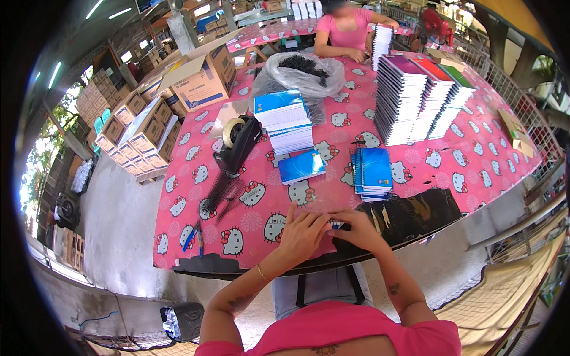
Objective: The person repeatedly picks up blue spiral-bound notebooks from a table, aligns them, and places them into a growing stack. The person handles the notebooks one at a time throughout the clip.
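My left hand (304, 235) and my right hand (357, 231) meet at the table's near edge. Between their closed fingers shows a blue-and-white edge of a notebook (336, 225), mostly hidden by the fingers. Beyond them lies a small pile of blue notebook blocks (302, 167), in front of a tall stack of blue-covered blocks (284, 121). Right of these sits a short pile of coil-bound blue notebooks (373, 171). Loose black binding coils (221, 193) lie to the left, near two blue pens (193, 239).
A black tape dispenser (238, 145) stands left of the stack. Behind is a plastic bag of black coils (303, 68). Tall stacks of bound notebooks (401, 101) rise at right. A torn black board (415, 213) covers the near edge. A co-worker (347, 32) sits across the table.
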`<state>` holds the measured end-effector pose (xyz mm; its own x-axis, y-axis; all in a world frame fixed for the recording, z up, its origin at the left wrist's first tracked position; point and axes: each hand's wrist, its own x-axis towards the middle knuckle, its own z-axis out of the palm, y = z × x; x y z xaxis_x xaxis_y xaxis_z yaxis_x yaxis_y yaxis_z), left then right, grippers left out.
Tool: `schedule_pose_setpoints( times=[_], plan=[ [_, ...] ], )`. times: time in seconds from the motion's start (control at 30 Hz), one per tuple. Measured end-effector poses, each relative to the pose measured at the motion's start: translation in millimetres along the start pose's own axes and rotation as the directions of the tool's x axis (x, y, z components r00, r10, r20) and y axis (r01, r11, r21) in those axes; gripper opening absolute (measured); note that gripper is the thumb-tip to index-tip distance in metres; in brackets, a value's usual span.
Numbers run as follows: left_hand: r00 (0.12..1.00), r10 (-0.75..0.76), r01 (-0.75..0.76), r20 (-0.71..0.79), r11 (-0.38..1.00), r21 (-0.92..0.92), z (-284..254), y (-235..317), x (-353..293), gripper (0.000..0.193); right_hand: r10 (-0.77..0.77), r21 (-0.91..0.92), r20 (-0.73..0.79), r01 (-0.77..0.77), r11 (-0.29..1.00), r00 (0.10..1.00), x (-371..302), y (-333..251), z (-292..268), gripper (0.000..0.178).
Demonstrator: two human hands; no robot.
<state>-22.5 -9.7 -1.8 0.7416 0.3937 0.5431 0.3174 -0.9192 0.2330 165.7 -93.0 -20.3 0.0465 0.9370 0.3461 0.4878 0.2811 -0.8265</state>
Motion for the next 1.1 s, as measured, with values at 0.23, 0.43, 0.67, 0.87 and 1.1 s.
schedule_pose_setpoints(
  times=[0.23, 0.43, 0.67, 0.87, 1.1],
  plan=[
    [0.997, 0.008, -0.013, -0.076, 0.998, -0.066, 8, 3, -1, 0.02, 0.223, 0.31, 0.08, -0.237, 0.921, 0.972, -4, 2, -25, 0.023],
    [0.999, -0.022, 0.018, -0.032, 0.995, -0.1, 3, 1, 2, 0.022, 0.087, 0.248, 0.113, -0.113, 0.962, 0.99, 3, 8, -29, 0.014],
    [0.998, -0.026, 0.031, 0.054, 0.995, -0.092, -15, 5, 10, 0.022, 0.117, -0.145, -0.217, -0.15, 0.978, 0.969, 4, -11, -1, 0.016],
    [0.981, -0.185, 0.121, -0.057, 0.815, -0.567, -47, 32, 56, 0.024, 0.188, 0.335, -0.502, -0.01, 0.942, 0.844, 4, -50, 8, 0.047],
    [0.982, -0.008, 0.024, -0.189, 0.996, 0.082, 24, -108, 64, 0.03, 0.308, 0.194, -0.516, -0.241, 0.951, 0.799, 32, 27, -102, 0.065]
  ],
)
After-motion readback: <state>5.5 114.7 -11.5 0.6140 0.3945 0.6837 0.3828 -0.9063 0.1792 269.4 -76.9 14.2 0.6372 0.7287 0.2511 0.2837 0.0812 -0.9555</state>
